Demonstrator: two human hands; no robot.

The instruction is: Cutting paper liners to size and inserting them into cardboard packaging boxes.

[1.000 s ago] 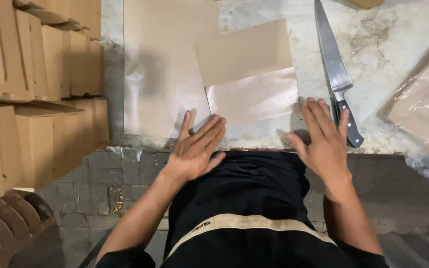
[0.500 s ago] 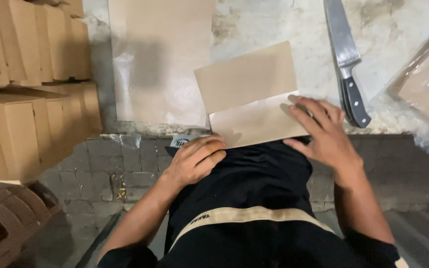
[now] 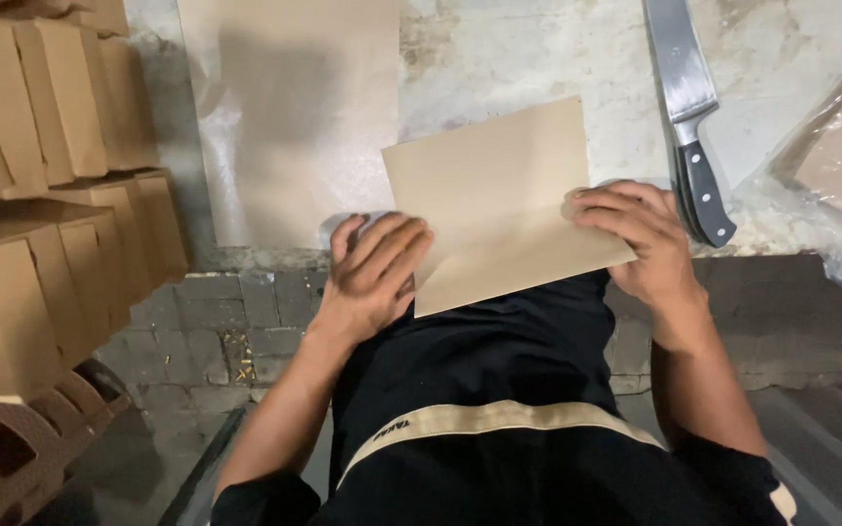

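A tan paper sheet (image 3: pixel 499 195), creased across its middle, juts out over the front edge of the stone counter (image 3: pixel 518 58) toward my body. My left hand (image 3: pixel 372 273) grips its lower left edge, fingers curled at the corner. My right hand (image 3: pixel 635 234) holds the right edge, fingers lying on top of the sheet. A large knife (image 3: pixel 689 117) with a black handle lies on the counter just right of my right hand, blade pointing away.
A bigger brown sheet (image 3: pixel 294 107) lies flat on the counter at the left. Stacked cardboard boxes (image 3: pixel 41 175) stand to the left. A plastic-wrapped pile of sheets (image 3: pixel 840 146) sits at the right. Grey brick wall (image 3: pixel 216 321) runs under the counter.
Both hands left the counter edge and took hold of the tan sheet, which has slid toward me and now overhangs the edge.
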